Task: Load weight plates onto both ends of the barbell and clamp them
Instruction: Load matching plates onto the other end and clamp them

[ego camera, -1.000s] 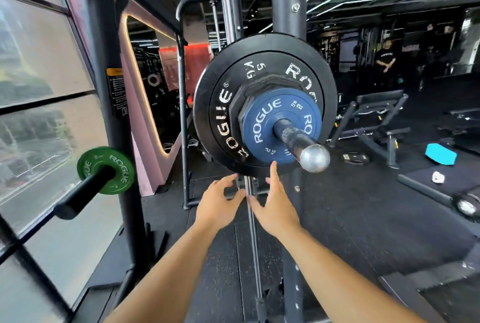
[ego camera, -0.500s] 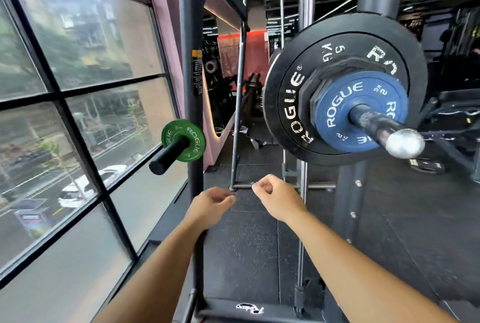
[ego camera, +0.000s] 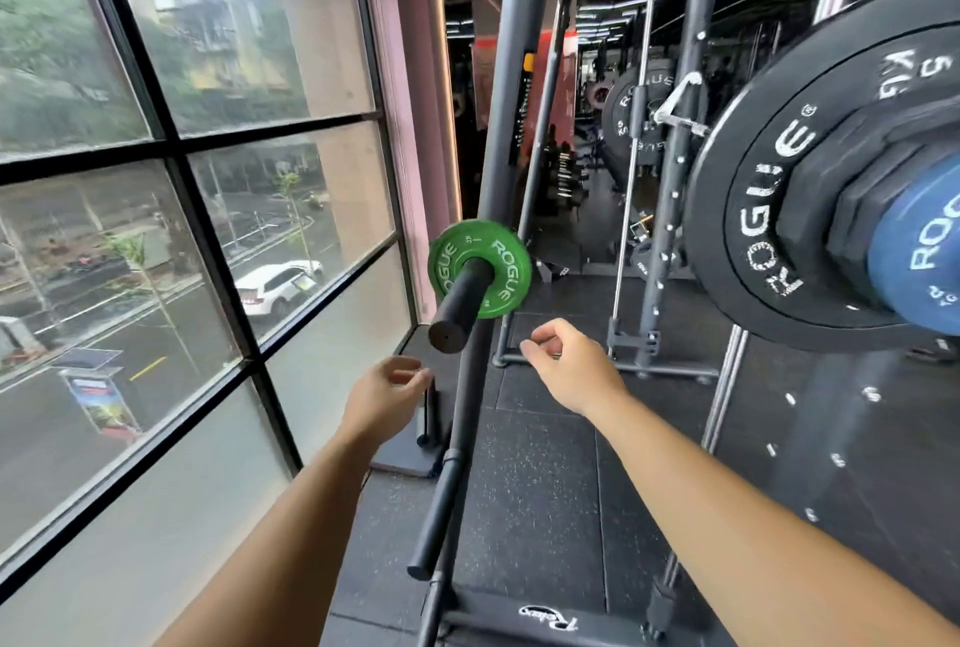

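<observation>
Both hands have come away from the loaded barbell end, where the black plate (ego camera: 769, 209) and blue plate (ego camera: 924, 256) sit at the right edge of view. The left hand (ego camera: 382, 402) and right hand (ego camera: 569, 365), loosely curled and empty, now reach towards the green plate (ego camera: 501, 277) on the rack's storage peg (ego camera: 460, 303), probably the next one to load; no clamp shows

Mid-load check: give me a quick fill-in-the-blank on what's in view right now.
The small plate on the black storage peg is ____ in colour.
The blue plate sits against a bigger plate whose colour is ____.
The left hand and right hand each hold ____.
Missing words: green; black; nothing.
</observation>
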